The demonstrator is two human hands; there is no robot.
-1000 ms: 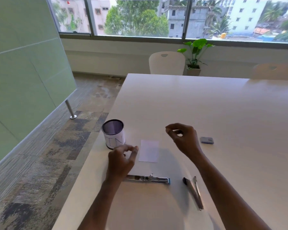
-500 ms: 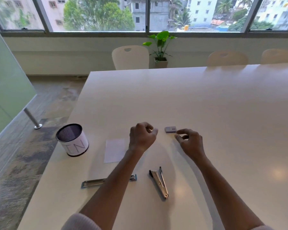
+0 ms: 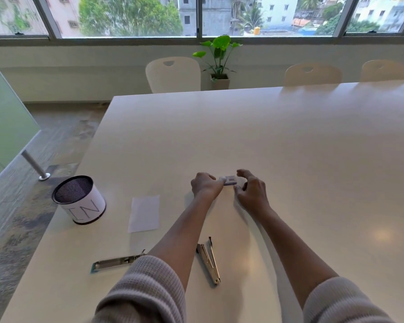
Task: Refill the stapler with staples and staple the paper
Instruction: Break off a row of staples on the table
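A small grey staple box lies on the white table. My left hand pinches the box's left end. My right hand curls at the box's right end, thumb and forefinger apart on either side of it. The stapler is in two pieces near me: a slim metal body between my forearms, and a long metal staple tray with a teal end to the left, partly hidden by my left sleeve. A small white sheet of paper lies flat left of my left forearm.
A black mesh cup with a white paper label stands near the table's left edge. White chairs and a potted plant are beyond the far edge. The floor drops off to the left.
The view swung right, off the floor and over the table. Both hands travelled right and forward from above the stapler tray to the staple box, and my left hand took hold of it.
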